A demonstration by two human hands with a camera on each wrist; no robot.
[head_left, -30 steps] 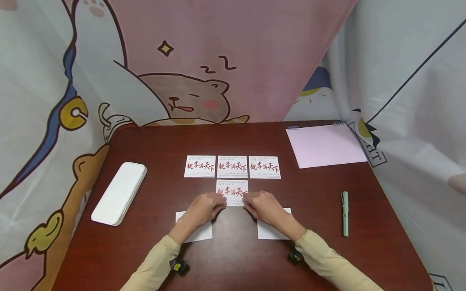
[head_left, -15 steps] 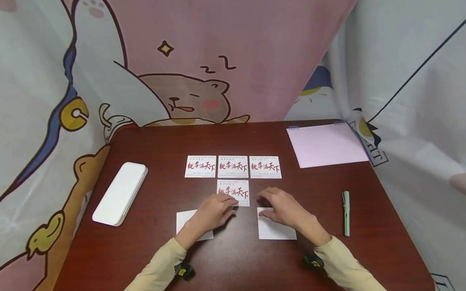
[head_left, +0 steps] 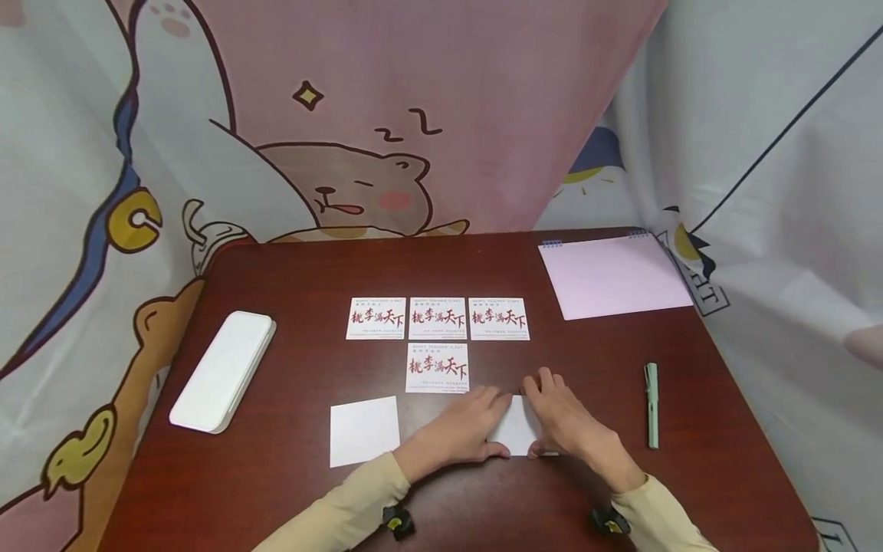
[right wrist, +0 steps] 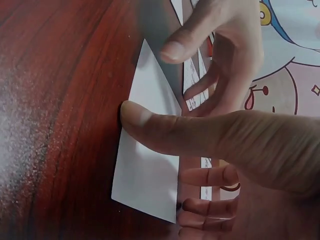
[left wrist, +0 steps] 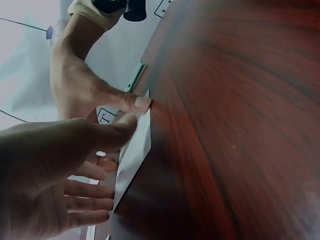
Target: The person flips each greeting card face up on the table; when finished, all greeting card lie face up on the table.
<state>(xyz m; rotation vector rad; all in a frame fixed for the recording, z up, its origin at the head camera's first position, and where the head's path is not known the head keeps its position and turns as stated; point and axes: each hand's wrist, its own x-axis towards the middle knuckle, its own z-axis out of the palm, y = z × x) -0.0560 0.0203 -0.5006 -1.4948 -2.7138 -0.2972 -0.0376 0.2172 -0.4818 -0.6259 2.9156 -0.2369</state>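
A blank white card (head_left: 516, 431) lies on the dark red table between both hands. My right hand (head_left: 569, 425) spans it, with the thumb (right wrist: 137, 117) at its near edge and the fingers at its far edge. At the card's left side is my left hand (head_left: 461, 431), fingers extended towards the far corner and thumb (right wrist: 176, 50) apart from the paper in the right wrist view. Just beyond the left hand lies a card with red Chinese characters (head_left: 438, 368). Another blank white card (head_left: 364, 431) rests to the left of that hand.
Three matching printed cards, the middle one (head_left: 438, 318) among them, form a row farther back. A white case (head_left: 222, 372) lies at the left. At the right are a light green pen (head_left: 651, 406) and a pink spiral pad (head_left: 614, 276). Printed curtains (head_left: 497, 115) hang around the table.
Both hands have left the lower printed card. The right hand has moved right and down, and the left hand has followed to the right blank card, uncovering the left blank card.
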